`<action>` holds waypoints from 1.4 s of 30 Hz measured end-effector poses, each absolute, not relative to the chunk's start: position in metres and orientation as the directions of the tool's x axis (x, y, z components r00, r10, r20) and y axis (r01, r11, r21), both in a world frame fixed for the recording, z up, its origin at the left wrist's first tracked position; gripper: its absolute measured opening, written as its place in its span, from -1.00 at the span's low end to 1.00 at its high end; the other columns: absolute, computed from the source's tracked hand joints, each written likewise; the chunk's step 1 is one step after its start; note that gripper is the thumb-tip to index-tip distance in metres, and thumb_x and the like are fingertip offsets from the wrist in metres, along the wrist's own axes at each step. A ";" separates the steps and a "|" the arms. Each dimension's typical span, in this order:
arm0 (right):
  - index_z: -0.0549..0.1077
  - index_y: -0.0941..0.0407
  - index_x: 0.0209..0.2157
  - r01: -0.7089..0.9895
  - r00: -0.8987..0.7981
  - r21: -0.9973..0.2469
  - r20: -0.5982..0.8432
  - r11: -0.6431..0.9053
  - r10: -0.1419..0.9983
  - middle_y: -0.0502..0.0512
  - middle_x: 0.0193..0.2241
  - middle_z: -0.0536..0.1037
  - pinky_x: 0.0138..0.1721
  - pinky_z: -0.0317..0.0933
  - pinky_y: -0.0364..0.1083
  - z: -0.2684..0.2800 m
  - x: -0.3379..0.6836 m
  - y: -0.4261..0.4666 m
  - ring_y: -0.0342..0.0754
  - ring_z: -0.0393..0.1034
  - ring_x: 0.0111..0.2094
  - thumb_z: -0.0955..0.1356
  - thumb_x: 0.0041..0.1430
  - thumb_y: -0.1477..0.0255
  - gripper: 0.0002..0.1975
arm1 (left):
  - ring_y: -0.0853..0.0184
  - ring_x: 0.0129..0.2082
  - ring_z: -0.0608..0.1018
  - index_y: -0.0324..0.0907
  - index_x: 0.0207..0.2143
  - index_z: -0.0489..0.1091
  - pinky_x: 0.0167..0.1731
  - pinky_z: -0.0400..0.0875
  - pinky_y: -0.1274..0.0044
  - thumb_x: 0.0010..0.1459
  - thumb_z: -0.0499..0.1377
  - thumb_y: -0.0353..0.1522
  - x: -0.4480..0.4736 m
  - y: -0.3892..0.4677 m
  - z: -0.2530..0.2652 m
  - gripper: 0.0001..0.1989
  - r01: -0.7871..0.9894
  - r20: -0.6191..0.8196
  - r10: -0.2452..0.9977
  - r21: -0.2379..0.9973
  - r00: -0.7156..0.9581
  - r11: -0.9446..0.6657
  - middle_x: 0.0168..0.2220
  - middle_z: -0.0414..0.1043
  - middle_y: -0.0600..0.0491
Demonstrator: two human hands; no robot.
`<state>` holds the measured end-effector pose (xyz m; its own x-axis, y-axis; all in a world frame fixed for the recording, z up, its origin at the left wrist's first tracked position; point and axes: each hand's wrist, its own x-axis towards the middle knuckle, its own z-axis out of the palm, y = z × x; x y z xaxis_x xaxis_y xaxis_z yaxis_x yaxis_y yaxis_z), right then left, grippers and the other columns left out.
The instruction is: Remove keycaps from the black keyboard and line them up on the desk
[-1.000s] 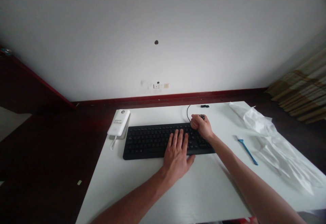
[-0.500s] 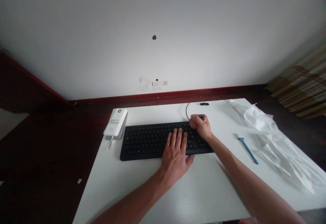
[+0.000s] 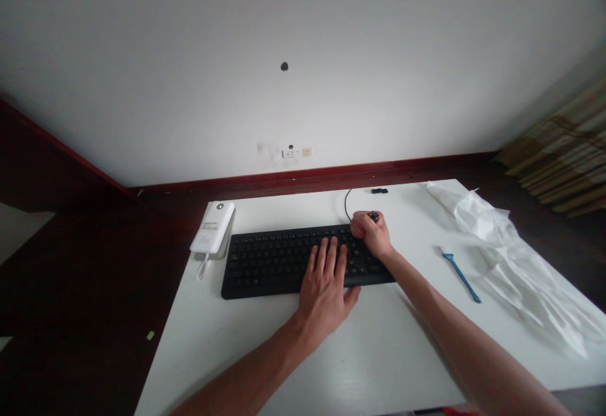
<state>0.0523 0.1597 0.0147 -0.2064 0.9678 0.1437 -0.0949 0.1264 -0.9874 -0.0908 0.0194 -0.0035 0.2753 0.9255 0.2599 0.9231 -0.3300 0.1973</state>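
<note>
A black keyboard [image 3: 265,261] lies flat on the white table. My left hand [image 3: 324,283] rests on it, fingers stretched out over the keys and thumb over the front edge. Above the keyboard's right part, my right hand [image 3: 372,233] is closed in a fist around a small black object [image 3: 374,216]. Only the dark top of this object sticks out, so its kind is hidden. A thin black cable [image 3: 347,201] curves over the table just behind the fist.
A white power bank [image 3: 213,229] with a looped cable lies left of the keyboard. To the right are a blue brush [image 3: 461,277] and a crumpled white plastic bag [image 3: 502,239]. Small black pieces [image 3: 379,191] lie near the back edge of the white table [image 3: 331,365].
The view has shifted very slightly. Both hands keep nearly the same place and grip, and the things on the table have not moved.
</note>
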 end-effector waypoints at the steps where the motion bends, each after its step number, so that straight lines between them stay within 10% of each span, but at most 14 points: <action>1: 0.13 0.05 -0.73 -0.062 -0.213 -0.988 0.150 0.140 0.965 -0.07 -0.74 0.12 -0.60 -0.11 -0.10 0.014 0.052 0.159 -0.18 -0.04 -0.65 0.35 0.18 0.30 -0.53 | 0.02 0.50 -0.06 -0.25 0.48 -0.01 0.43 0.01 0.15 0.36 0.05 0.02 -0.091 0.019 -0.004 -0.18 0.923 0.260 0.925 0.197 0.276 -0.331 0.51 -0.19 -0.14; 23: 0.16 0.05 -0.69 -0.212 -0.214 -0.969 0.174 0.128 0.961 -0.13 -0.73 0.08 -0.65 -0.17 -0.12 0.025 0.065 0.166 -0.22 -0.10 -0.69 0.40 0.16 0.27 -0.54 | 0.02 0.49 -0.03 -0.26 0.47 0.01 0.42 0.01 0.16 0.36 0.02 0.05 -0.092 0.019 -0.003 -0.17 0.923 0.281 0.918 0.185 0.280 -0.338 0.50 -0.17 -0.15; 30: 0.57 0.09 -0.46 0.519 -0.016 -0.781 0.397 0.347 0.918 0.06 -0.53 0.59 -0.48 0.18 -0.09 0.050 0.131 0.217 -0.06 0.38 -0.53 0.41 0.22 0.16 -0.68 | 0.02 0.49 -0.04 -0.27 0.48 -0.01 0.43 0.00 0.17 0.39 -0.05 0.07 -0.095 0.019 0.000 -0.18 0.913 0.280 0.911 0.191 0.302 -0.361 0.51 -0.18 -0.13; 42: 0.62 0.02 0.01 0.830 -0.358 -0.344 0.275 0.439 0.892 0.12 -0.03 0.69 0.00 0.42 0.02 0.020 0.193 0.300 0.15 0.59 -0.03 0.48 0.13 0.39 -0.63 | 0.03 0.49 -0.02 -0.24 0.49 -0.03 0.42 0.03 0.17 0.40 -0.05 0.07 -0.096 0.019 -0.004 -0.18 0.913 0.298 0.903 0.174 0.308 -0.369 0.51 -0.18 -0.11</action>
